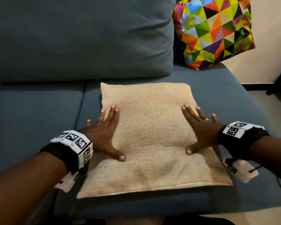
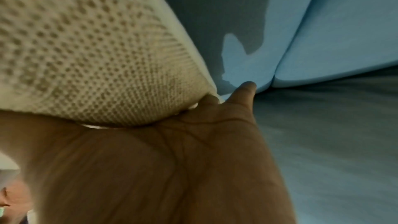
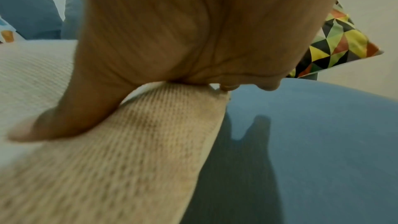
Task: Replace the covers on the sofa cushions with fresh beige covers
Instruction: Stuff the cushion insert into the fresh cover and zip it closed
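Observation:
A beige woven cushion [image 1: 151, 135] lies flat on the blue sofa seat [image 1: 39, 114]. My left hand [image 1: 104, 133] presses on its left side with straight spread fingers, the little finger hanging over the edge onto the seat. My right hand [image 1: 199, 127] presses flat on the right side, a ring on one finger. In the left wrist view the palm [image 2: 172, 168] lies against the beige weave [image 2: 86, 57]. In the right wrist view the thumb [image 3: 71, 118] rests on the beige cover [image 3: 140, 151]. A cushion with a multicoloured triangle pattern [image 1: 214, 31] leans at the sofa's back right.
A large blue back cushion [image 1: 81, 38] stands behind the beige one. The sofa seat ends at the right, with pale floor [image 1: 266, 103] and a cream wall [image 1: 271, 46] beyond. A dark furniture leg [image 1: 277, 82] stands at the far right.

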Demonstrator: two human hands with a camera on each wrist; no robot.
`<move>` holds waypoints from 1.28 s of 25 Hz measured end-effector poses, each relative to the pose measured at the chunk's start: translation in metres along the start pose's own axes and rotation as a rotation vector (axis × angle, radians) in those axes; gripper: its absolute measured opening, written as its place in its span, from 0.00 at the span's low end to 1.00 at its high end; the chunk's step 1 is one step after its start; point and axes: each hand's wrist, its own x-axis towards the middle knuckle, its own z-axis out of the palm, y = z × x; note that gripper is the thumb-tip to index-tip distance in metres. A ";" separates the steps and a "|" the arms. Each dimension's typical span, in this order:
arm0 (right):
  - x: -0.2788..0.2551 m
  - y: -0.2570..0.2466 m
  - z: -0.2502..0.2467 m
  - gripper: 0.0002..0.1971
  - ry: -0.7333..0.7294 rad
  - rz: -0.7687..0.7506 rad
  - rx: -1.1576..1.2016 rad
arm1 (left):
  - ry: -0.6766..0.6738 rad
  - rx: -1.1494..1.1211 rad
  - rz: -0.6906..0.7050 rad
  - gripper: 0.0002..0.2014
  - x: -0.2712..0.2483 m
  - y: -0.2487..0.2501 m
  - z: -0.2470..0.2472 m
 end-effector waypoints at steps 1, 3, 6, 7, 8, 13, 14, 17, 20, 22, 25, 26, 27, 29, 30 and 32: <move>-0.002 0.001 -0.010 0.78 -0.026 -0.021 -0.028 | -0.025 0.012 -0.001 0.82 -0.006 -0.008 -0.002; -0.007 0.005 -0.040 0.73 -0.057 -0.050 -0.090 | -0.088 0.008 0.018 0.82 -0.014 -0.030 -0.016; -0.009 -0.007 -0.108 0.58 0.071 -0.059 -0.167 | -0.025 -0.042 -0.048 0.74 -0.005 -0.048 -0.059; -0.002 -0.017 -0.130 0.56 0.164 -0.085 -0.164 | 0.076 -0.045 -0.082 0.67 0.004 -0.042 -0.080; 0.012 -0.027 -0.146 0.56 0.230 -0.123 -0.145 | 0.188 -0.043 -0.091 0.60 0.015 -0.030 -0.099; 0.100 -0.073 -0.147 0.72 0.047 -0.203 -0.166 | 0.238 0.060 0.025 0.43 0.096 0.042 -0.109; 0.111 -0.073 -0.137 0.71 -0.015 -0.194 -0.196 | 0.195 0.033 0.002 0.42 0.111 0.039 -0.095; 0.128 -0.054 -0.114 0.65 -0.066 -0.162 -0.185 | 0.183 -0.055 -0.054 0.39 0.131 0.006 -0.064; 0.129 -0.017 -0.108 0.73 -0.086 -0.133 -0.062 | 0.182 -0.054 -0.090 0.34 0.132 -0.023 -0.055; 0.121 0.012 -0.100 0.80 -0.096 -0.089 0.038 | 0.194 -0.108 -0.128 0.34 0.129 -0.034 -0.053; 0.099 0.054 -0.076 0.82 -0.182 0.035 0.131 | 0.255 -0.213 -0.233 0.36 0.117 -0.039 -0.052; 0.086 0.065 -0.070 0.82 -0.207 0.073 0.132 | 0.236 -0.181 -0.270 0.36 0.110 -0.042 -0.055; 0.073 0.072 -0.067 0.82 -0.201 0.100 0.140 | 0.208 -0.116 -0.310 0.35 0.099 -0.045 -0.060; 0.045 0.072 -0.070 0.81 -0.065 0.097 0.173 | 0.206 -0.028 -0.378 0.36 0.072 -0.052 -0.073; 0.031 0.062 -0.075 0.79 0.053 0.064 0.172 | 0.242 -0.001 -0.382 0.38 0.058 -0.052 -0.079; 0.008 0.024 -0.076 0.76 0.247 -0.031 0.147 | 0.328 -0.011 -0.282 0.47 0.036 -0.035 -0.081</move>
